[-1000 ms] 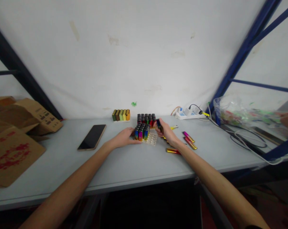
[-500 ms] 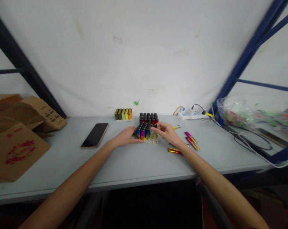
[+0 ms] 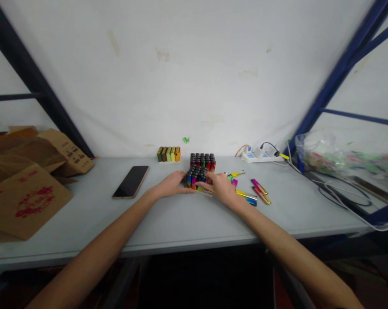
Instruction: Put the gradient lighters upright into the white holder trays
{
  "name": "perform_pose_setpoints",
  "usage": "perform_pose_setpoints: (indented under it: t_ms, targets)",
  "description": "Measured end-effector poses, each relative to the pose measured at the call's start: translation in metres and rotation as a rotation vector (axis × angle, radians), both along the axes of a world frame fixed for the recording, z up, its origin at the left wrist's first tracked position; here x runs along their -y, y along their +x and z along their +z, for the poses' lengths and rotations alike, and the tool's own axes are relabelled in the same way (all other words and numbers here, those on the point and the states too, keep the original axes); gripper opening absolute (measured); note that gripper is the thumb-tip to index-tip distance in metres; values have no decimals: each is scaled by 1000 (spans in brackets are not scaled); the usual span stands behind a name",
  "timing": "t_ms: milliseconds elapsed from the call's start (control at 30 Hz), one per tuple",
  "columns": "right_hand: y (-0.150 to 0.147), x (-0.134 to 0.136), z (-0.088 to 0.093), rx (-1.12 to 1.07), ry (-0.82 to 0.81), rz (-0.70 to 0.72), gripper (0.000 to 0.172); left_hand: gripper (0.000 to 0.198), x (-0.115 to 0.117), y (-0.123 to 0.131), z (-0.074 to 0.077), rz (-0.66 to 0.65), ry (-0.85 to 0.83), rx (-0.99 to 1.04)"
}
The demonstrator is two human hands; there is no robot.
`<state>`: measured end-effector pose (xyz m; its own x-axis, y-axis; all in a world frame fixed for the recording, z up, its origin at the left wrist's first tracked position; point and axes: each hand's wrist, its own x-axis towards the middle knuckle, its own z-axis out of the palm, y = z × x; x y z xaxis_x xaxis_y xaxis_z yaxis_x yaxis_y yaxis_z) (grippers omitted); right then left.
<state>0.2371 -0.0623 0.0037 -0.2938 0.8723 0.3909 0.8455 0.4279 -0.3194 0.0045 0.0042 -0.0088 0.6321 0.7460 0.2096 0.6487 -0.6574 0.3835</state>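
Shiny multicoloured lighters (image 3: 194,182) with black tops stand upright in rows in a pale tray (image 3: 206,191) at the middle of the table. My left hand (image 3: 174,183) grips the left side of this group, thumb along the front edge and fingers behind. At the right side of the tray is my right hand (image 3: 220,184), its thumb across the front and its fingers closed around a lighter that they mostly hide. Directly behind stands another block of black-topped lighters (image 3: 203,161), mostly red.
Loose metallic lighters (image 3: 260,194) lie to the right of my right hand. Yellow, green and brown lighters (image 3: 169,155) stand in a block near the wall. A phone (image 3: 131,182), cardboard boxes (image 3: 33,201), a power strip (image 3: 261,154) and cables (image 3: 338,189) are also on the table.
My right hand has moved in over the right part of the tray, covering the holes seen before. More loose lighters show beside it. The left hand keeps its place, and the view has shifted slightly.
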Motion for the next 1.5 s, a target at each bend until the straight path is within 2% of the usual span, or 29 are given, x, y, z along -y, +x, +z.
perform_pose_setpoints:
  t_ms: [167,333,400,467,567,667,767,833,933,1033,1200,1367,1500]
  targets:
    - [-8,6,6,203,-3,-78,45,62,-2,-1,-1,-23,-14,22]
    - [4,4,14,188,-34,-59,60,60,-3,-2,-1,-9,-26,2]
    - [22,-2,18,161,-24,-86,61,63,-3,-2,-1,3,-23,-7]
    - [48,-11,20,144,16,-182,56,66,-3,-3,-1,16,-22,-13]
    - [93,-25,17,154,45,-295,29,66,-3,-3,-1,15,-16,-12]
    - [127,-35,10,227,-48,-274,25,66,-3,-3,0,2,-2,-14]
    - [139,-40,3,263,-160,-153,23,67,-1,-2,2,7,6,-36]
    - [138,-43,0,261,-171,-133,17,67,0,-1,4,13,5,-38]
    - [132,-45,-2,220,-162,-193,15,65,2,-1,5,23,0,-25]
    - [126,-42,0,60,-131,-165,14,67,2,-1,5,28,-4,-27]
    - [100,-25,13,-272,22,51,29,67,0,-1,3,18,10,-56]
    - [74,-16,18,-342,-11,120,43,66,-2,-2,-1,13,13,-49]
    - [67,-16,16,-444,-62,108,45,68,-2,-2,-1,12,9,-58]
